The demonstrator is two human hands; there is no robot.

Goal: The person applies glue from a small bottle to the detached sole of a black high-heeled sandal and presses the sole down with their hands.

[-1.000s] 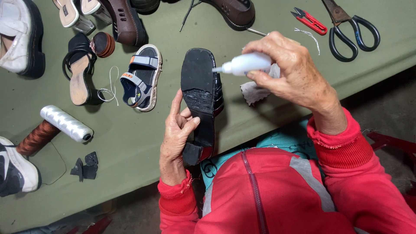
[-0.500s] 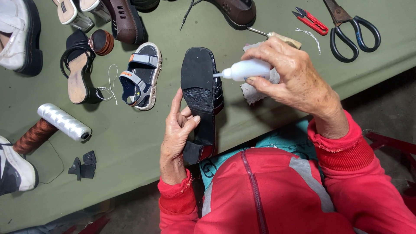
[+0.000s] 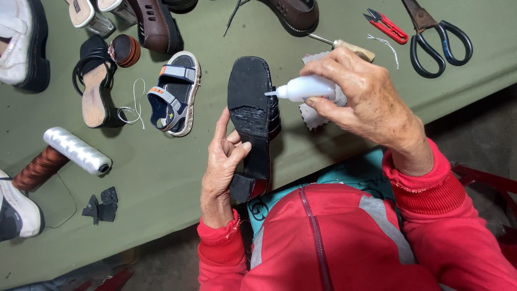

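Note:
My left hand (image 3: 223, 161) grips a black heeled sandal (image 3: 252, 108) held sole-up over the green table (image 3: 301, 156), fingers along its left edge and the heel near my palm. My right hand (image 3: 363, 97) holds a small white glue bottle (image 3: 302, 88) on its side, its nozzle touching the sandal's right edge at the mid-sole. The sole looks rough and scuffed near the nozzle. A pale rag (image 3: 315, 113) lies under my right hand.
A child's sandal (image 3: 173, 94), a black slide (image 3: 97, 91), brown shoes (image 3: 156, 24), white shoes (image 3: 21, 43), a white thread spool (image 3: 78, 151), a brown spool (image 3: 39, 168), black scraps (image 3: 101, 205), an awl (image 3: 344, 47), red snips (image 3: 386, 25) and scissors (image 3: 439, 37) lie around.
My right hand has shifted the glue bottle down and slightly right, so the nozzle moved along the sandal's edge toward the mid-sole. My left hand keeps the sandal steady.

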